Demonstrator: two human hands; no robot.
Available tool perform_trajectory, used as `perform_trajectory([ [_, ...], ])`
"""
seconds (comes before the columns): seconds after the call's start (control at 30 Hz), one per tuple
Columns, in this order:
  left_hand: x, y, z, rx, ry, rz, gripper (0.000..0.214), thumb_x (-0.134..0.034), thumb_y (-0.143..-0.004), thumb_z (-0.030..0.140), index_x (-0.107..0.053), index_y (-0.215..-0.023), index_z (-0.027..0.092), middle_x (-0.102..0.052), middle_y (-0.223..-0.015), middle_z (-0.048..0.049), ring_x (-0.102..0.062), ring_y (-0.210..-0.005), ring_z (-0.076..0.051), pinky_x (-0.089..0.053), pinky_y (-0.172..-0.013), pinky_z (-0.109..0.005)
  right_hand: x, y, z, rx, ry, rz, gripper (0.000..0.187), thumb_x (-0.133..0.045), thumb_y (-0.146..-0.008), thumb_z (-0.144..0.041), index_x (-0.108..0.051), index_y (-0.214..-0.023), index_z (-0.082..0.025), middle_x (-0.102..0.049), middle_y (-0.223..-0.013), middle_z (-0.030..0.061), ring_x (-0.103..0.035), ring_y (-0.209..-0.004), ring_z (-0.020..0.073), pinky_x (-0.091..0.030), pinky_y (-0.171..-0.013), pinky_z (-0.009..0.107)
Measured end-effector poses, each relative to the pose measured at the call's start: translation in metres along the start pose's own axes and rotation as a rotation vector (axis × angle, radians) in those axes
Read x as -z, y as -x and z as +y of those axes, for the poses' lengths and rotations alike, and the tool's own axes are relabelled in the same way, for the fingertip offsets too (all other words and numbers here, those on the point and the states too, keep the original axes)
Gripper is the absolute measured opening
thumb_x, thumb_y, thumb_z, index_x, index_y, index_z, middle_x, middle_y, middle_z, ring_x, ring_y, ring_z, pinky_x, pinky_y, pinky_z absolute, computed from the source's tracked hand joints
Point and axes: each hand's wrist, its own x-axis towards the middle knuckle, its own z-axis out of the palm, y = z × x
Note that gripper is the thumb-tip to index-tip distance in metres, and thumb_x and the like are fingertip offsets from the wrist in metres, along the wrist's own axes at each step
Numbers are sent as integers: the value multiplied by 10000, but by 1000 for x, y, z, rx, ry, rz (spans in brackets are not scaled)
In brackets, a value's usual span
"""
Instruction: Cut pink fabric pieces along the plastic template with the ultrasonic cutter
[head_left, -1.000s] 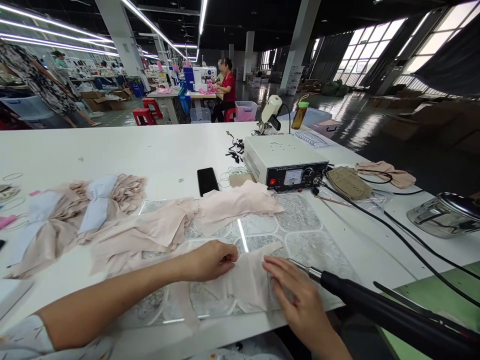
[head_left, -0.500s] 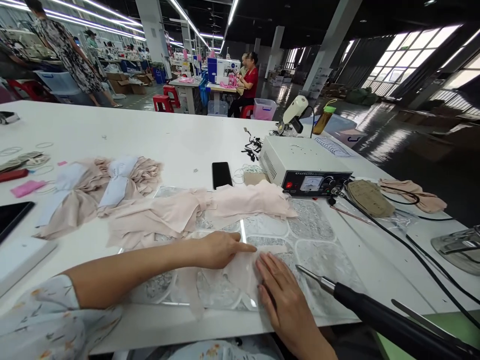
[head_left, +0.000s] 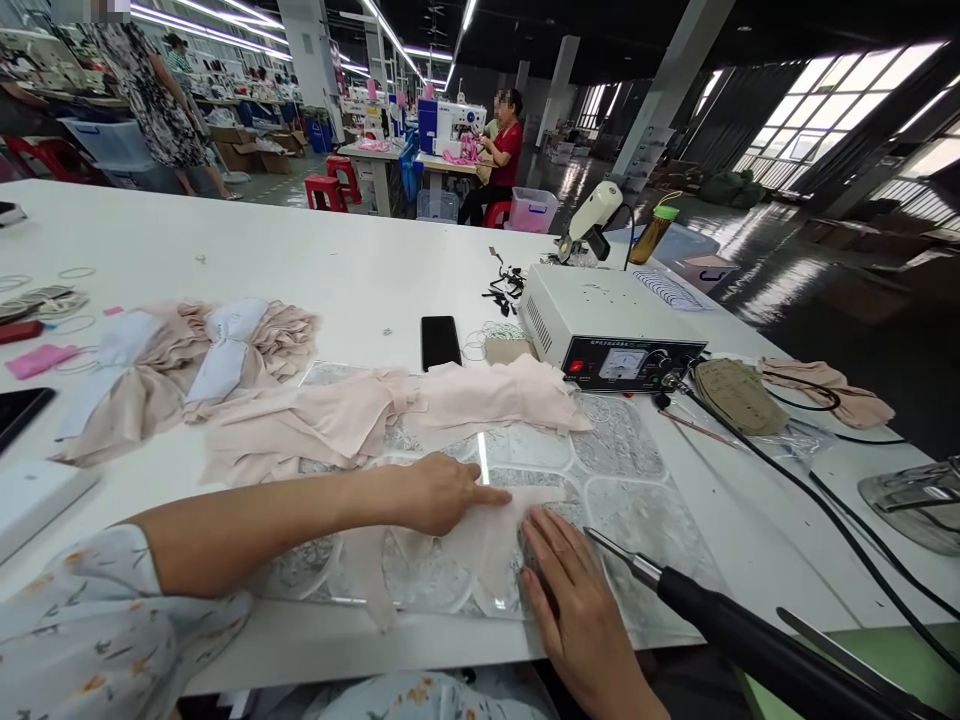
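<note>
A thin pale pink piece of fabric (head_left: 487, 555) lies spread over a clear patterned mat (head_left: 637, 530). My left hand (head_left: 442, 492) rests on its upper part, index finger and thumb stretched out and the other fingers curled. Beside the fabric's right edge, my right hand (head_left: 574, 575) lies flat on the mat, fingers extended, with nothing visible in it. Just right of that hand is a pen-shaped tool (head_left: 720, 610) with a black handle and pointed metal tip, not gripped. More pale pink fabric pieces (head_left: 495, 400) are laid along the mat's far side.
A meter box (head_left: 615, 325) with a black cable stands behind the mat. A black phone (head_left: 440, 343), tied fabric bundles (head_left: 225, 350), beige pads (head_left: 739, 395) and a glass jar (head_left: 915, 505) are on the white table (head_left: 337, 260). A person in red (head_left: 506, 150) sits at a sewing machine beyond.
My right hand has shifted slightly right, away from the left fingertip. The fabric's lower strip lies a little further left. My view has also shifted slightly.
</note>
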Motion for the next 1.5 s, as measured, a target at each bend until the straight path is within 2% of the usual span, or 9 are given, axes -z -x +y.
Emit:
perform_trajectory([
  [0.2, 0, 5, 0, -40, -25, 13, 648, -513, -815, 96, -431, -1392, 380, -572, -888, -34, -497, -474, -113, -324, -455, -220, -1, 5, 3, 14, 4, 21, 397, -492, -907, -230, -518, -1302, -192, -654, -1236, 90, -590, -1181, 265, -530, -943, 475],
  [0.33, -7, 6, 0, -65, -11, 77, 596, -503, -832, 83, -474, -1345, 385, -560, -901, -33, -522, -523, -115, -358, -491, -212, 0, 3, 1, 24, 54, -15, 426, -482, -911, -236, -493, -1334, -185, -599, -1316, 112, -563, -1215, 294, -539, -927, 498],
  [0.43, -7, 5, 0, -82, -23, 84, 582, -519, -824, 78, -486, -1334, 358, -566, -931, -42, -545, -554, -126, -369, -492, -215, 2, 2, 1, 58, 27, -14, 372, -488, -906, -216, -543, -1273, -193, -640, -1258, 99, -585, -1185, 306, -543, -912, 534],
  [0.6, -2, 9, -2, -46, 4, 55, 628, -508, -834, 46, -408, -1409, 280, -590, -963, -49, -537, -534, -117, -364, -481, -219, 8, 2, 7, -84, -129, 91, 279, -480, -920, -206, -600, -1172, -196, -688, -1147, 104, -642, -1101, 244, -589, -873, 422],
  [0.7, -3, 11, -5, -42, 37, 74, 553, -486, -867, 47, -459, -1374, 266, -595, -992, -59, -548, -551, -116, -379, -497, -218, 10, 0, 11, -132, -131, 96, 275, -493, -914, -203, -617, -1159, -214, -689, -1142, 95, -649, -1092, 243, -589, -878, 418],
  [0.93, -13, 14, -13, -49, 95, 126, 586, -510, -835, 3, -469, -1364, 253, -600, -1009, -57, -601, -624, -142, -422, -528, -228, 8, -5, 14, -171, -94, 59, 313, -456, -926, -175, -580, -1213, -203, -678, -1161, 102, -660, -1072, 217, -602, -852, 359],
  [1.23, -16, 18, -18, -59, 203, 182, 561, -496, -843, -10, -495, -1351, 230, -613, -985, -50, -633, -751, -163, -465, -614, -223, -1, -36, 22, -225, -68, -69, 327, -429, -921, -174, -572, -1214, -202, -648, -1185, 111, -618, -1107, 248, -575, -870, 426],
  [1.4, -14, 21, -20, -25, 269, 185, 530, -465, -863, -3, -518, -1335, 233, -626, -1007, -53, -643, -803, -173, -474, -657, -229, -2, -50, 21, -269, -75, -164, 198, -446, -889, -160, -621, -968, -206, -664, -981, 88, -625, -928, 257, -563, -724, 423],
  [1.5, -12, 22, -23, -18, 346, 199, 493, -438, -880, 14, -541, -1313, 227, -640, -1015, -54, -645, -842, -175, -479, -694, -230, 0, -56, 22, -309, -86, -203, 148, -456, -871, -167, -574, -797, -218, -637, -840, 58, -608, -802, 240, -531, -660, 400],
])
